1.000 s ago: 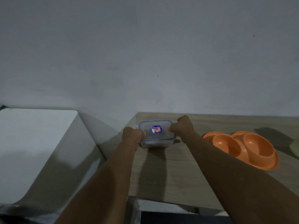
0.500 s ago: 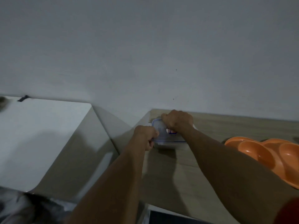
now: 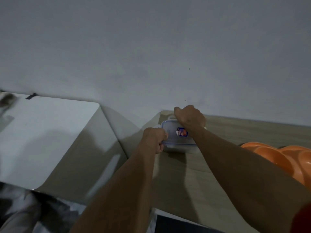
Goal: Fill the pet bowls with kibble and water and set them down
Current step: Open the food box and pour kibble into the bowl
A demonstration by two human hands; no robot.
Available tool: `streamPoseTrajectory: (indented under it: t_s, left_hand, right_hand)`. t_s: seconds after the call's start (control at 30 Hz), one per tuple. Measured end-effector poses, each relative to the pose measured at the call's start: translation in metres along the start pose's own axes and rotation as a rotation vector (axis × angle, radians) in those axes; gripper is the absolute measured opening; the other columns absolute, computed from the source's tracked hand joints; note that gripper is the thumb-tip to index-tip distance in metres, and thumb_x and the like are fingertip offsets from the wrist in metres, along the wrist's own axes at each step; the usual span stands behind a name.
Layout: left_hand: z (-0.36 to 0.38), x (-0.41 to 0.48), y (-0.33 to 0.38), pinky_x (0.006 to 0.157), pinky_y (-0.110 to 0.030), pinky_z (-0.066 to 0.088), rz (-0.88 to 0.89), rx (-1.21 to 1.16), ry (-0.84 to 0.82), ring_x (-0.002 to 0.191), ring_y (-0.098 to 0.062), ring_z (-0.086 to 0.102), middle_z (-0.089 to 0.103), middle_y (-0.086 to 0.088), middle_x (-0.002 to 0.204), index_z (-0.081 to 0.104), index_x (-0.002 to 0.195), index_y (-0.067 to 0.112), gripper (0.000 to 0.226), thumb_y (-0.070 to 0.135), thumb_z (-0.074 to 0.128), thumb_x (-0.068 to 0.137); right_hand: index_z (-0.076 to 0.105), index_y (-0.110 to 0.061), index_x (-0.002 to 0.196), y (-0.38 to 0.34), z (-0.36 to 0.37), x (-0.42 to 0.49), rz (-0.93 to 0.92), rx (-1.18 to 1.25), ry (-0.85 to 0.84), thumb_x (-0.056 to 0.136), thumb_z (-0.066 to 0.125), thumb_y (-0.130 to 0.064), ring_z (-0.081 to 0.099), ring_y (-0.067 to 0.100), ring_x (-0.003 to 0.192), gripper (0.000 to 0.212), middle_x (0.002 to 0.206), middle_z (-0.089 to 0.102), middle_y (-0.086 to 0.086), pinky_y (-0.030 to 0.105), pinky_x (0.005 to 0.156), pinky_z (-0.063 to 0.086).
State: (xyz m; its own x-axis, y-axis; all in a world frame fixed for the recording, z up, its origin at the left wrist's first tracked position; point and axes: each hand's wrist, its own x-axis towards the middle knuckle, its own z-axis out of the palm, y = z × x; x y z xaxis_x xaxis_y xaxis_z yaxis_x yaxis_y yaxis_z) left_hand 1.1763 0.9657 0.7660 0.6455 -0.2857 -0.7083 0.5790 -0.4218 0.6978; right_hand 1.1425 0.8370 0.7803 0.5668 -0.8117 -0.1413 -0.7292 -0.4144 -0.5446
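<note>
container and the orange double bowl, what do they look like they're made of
The container: likely translucent plastic, smooth; see-through, with a blue seal line round the rim. The orange double bowl: probably moulded plastic, smooth with a soft sheen on its rounded rims, though dim light leaves it open.

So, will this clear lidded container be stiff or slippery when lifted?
Probably stiff: the container looks like hard plastic with clip latches. Possibly slippery, since its walls look smooth. Weight unclear; contents are not visible.
</note>
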Motion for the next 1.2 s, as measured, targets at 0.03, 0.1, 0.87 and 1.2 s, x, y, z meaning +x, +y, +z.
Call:
streamPoseTrajectory:
  t_s: [0.03,0.1,0.87,1.2]
  left_hand:
    - [0.0,0.001,-0.001,0.049,-0.022,0.038,-0.018,0.004,0.007,0.062,-0.011,0.04,0.05,-0.006,0.091,0.058,0.113,0.007,0.025,0.003,0.062,0.089]
    - [0.002,-0.001,0.0,0.049,-0.021,0.038,-0.04,0.015,-0.005,0.062,-0.011,0.038,0.048,-0.006,0.092,0.057,0.112,0.008,0.023,0.004,0.061,0.09]
    - [-0.001,-0.011,0.001,0.051,-0.021,0.036,-0.005,0.091,-0.03,0.055,-0.01,0.033,0.043,-0.002,0.069,0.048,0.075,0.013,0.023,0.005,0.06,0.093]
    - [0.0,-0.013,0.004,0.04,-0.017,0.036,-0.062,0.076,-0.027,0.053,-0.009,0.03,0.044,0.0,0.069,0.049,0.073,0.014,0.024,0.005,0.055,0.095]
  right_hand:
    - [0.061,-0.008,0.078,0.002,0.0,-0.004,-0.032,0.035,0.028,0.082,0.044,-0.042,0.059,0.032,0.078,0.038,0.085,0.065,0.011,0.032,0.07,0.041]
    - [0.058,-0.013,0.071,0.007,-0.001,-0.008,-0.15,0.074,0.03,0.083,0.047,-0.037,0.059,0.033,0.076,0.029,0.077,0.062,0.009,0.031,0.067,0.041]
    - [0.071,0.009,0.071,0.053,0.03,-0.088,-0.593,-0.981,-0.09,0.059,0.078,-0.044,0.059,0.031,0.046,0.054,0.065,0.064,0.029,0.027,0.044,0.044]
    - [0.063,-0.006,0.11,0.028,-0.039,-0.102,-0.768,-0.803,-0.162,0.094,0.044,-0.009,0.063,0.034,0.105,0.025,0.115,0.066,0.016,0.036,0.078,0.045]
